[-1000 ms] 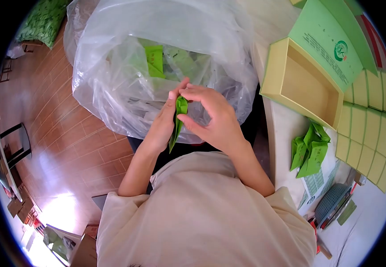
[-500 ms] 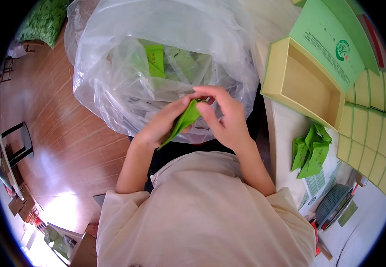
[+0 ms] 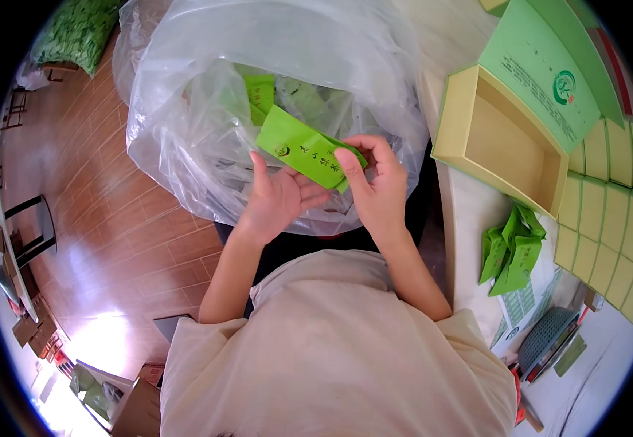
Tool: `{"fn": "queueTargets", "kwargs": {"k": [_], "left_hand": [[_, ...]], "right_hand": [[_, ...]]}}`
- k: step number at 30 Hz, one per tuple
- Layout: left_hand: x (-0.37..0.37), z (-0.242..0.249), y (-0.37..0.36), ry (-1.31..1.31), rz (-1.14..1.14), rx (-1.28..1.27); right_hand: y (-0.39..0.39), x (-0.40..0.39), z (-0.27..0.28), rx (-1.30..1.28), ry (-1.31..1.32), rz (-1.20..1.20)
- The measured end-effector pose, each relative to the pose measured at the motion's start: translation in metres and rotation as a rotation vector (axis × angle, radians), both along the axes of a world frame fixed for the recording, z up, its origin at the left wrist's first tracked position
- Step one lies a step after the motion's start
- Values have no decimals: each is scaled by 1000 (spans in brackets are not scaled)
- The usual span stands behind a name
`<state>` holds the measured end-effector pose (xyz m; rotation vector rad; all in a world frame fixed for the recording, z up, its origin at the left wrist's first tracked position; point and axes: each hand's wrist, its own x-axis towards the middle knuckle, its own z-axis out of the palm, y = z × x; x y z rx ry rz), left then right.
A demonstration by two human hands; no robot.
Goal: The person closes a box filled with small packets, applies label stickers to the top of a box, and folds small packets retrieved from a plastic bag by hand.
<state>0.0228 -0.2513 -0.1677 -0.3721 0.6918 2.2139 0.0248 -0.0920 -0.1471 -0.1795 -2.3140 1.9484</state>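
Observation:
Several green printed packets (image 3: pixel 303 148) are pinched as a small stack in my right hand (image 3: pixel 379 182), thumb on top at their right end. My left hand (image 3: pixel 278 197) is spread palm up beneath their lower left side, with fingertips right at the packets' lower edge. Behind both hands, a large clear plastic bag (image 3: pixel 174 146) gapes wide, and inside it lies another green packet (image 3: pixel 260 95) among more packets partly hidden by the plastic.
On the table (image 3: pixel 466 207) at right stands a cream box (image 3: pixel 513 138) with its green lid raised. A pile of green packets (image 3: pixel 514 251) lies in front of it, near stacked cream boxes (image 3: pixel 608 211) and a grey basket (image 3: pixel 544 336). A full green sack (image 3: pixel 79 36) sits far left.
The packets have swung from upright between both hands to lying flat, print showing, over the bag. My left hand has released them and opened; my right hand keeps its pinch.

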Motion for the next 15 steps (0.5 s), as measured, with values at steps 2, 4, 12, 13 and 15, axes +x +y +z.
{"fn": "queueTargets", "kwargs": {"k": [2, 4, 12, 13, 15], "left_hand": [[2, 7, 11, -9, 196, -153], [-1, 9, 15, 158, 327, -339], [-25, 16, 19, -102, 499, -327], [-27, 15, 19, -162, 539, -350], [-26, 3, 11, -118, 513, -274]], "right_hand": [[-2, 4, 5, 108, -67, 57], [-13, 9, 7, 140, 13, 91], [-24, 21, 2, 228, 398, 184], [-25, 23, 4, 229, 396, 181], [-27, 27, 8, 266, 375, 151]]}}
